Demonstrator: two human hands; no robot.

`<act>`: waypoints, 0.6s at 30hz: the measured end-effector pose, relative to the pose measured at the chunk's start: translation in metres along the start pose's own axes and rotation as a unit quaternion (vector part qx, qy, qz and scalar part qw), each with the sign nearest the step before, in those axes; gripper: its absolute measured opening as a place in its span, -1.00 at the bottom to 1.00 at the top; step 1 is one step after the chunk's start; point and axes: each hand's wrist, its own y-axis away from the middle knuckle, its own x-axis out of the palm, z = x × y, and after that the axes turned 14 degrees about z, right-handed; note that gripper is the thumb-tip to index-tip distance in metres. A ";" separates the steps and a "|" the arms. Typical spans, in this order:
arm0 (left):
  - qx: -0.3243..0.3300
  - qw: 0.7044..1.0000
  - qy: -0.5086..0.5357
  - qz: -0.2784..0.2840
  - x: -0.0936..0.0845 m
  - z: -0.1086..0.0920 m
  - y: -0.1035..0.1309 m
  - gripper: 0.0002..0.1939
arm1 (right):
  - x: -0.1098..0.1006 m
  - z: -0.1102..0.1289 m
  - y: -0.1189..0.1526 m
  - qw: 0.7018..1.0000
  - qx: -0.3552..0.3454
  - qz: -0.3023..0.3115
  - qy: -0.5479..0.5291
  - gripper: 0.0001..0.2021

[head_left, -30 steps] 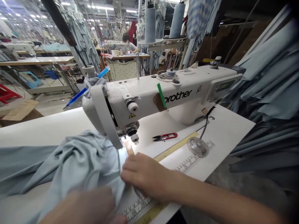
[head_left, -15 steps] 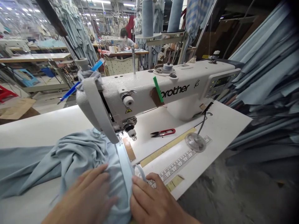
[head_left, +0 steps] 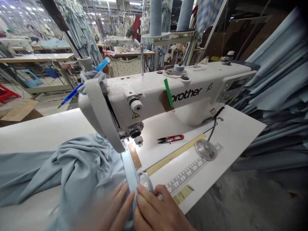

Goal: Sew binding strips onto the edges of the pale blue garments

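Observation:
A light-blue garment (head_left: 79, 166) lies bunched on the table, left of the needle area of a white sewing machine (head_left: 149, 86). From under the presser foot area, a flat pale-blue fabric band (head_left: 129, 168) runs toward me. My left hand (head_left: 108, 208) lies on the garment with fingers stretched out, their tips touching the band's left side; its back is blurred. My right hand (head_left: 158, 208) pinches the band's right edge between thumb and fingers, the thumb partly hidden. A narrow loop of fabric (head_left: 148, 181) curls up beside it.
Red thread snips (head_left: 170, 139) lie under the machine arm. A clear round disc (head_left: 205, 149) rests beside a printed ruler scale (head_left: 187, 178) and yellow tape (head_left: 175, 154). Hanging grey-blue fabric pieces (head_left: 269, 80) stand at right. Another person (head_left: 131, 38) sits at a table behind.
My left hand has moved right and down, its fingertips coming to the band beside my right hand. The right hand stays at the band's edge. The view has shifted slightly.

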 end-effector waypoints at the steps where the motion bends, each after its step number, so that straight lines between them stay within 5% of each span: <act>1: 0.007 1.000 -0.005 -0.003 0.002 0.003 0.000 -0.42 | 0.001 -0.001 -0.002 1.000 -0.003 -0.002 0.004 -0.62; 12: -0.024 0.998 -0.042 -0.035 -0.014 0.035 -0.032 -0.47 | 0.007 -0.023 -0.034 0.998 -0.042 0.051 -0.005 -0.62; 18: -0.045 0.997 0.023 0.060 -0.038 0.054 -0.046 -0.56 | 0.002 -0.036 -0.055 0.982 -0.052 0.176 -0.048 -0.70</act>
